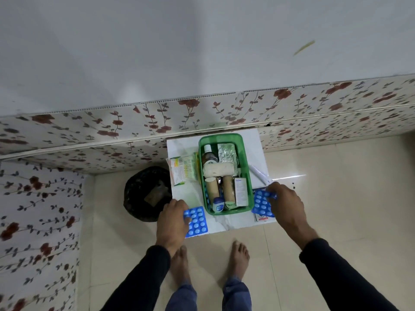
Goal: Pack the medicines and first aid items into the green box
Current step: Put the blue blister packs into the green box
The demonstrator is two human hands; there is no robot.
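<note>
Left to right, seen from the head camera. A black bin [143, 194] stands on the floor against the left edge of the white desk [226, 223]. The left hand [171, 217] has its fingers closed on a blue blister strip [197, 221] that lies at the front left corner of the desk, partly over the edge. Risk: the glossy strip may slip from a shallow pinch and drop to the floor or into the bin.

Behind it, green-and-orange sachets [183, 168] lie on the desk, touching the left wall of the green box [243, 153], still unpacked.

The green box holds a dark bottle [210, 156], a foil strip pack [226, 153], a white bandage roll [219, 169], two brown rolls [213, 187], a small blue-capped jar [218, 204] and a white carton [241, 191]. Risk: it looks nearly full, so flat strips may ride on top or slide off.

A white tube [260, 173] lies right of the box. The right hand [281, 205] grips a second blue blister strip [262, 204], over packets at the front right corner.
</note>
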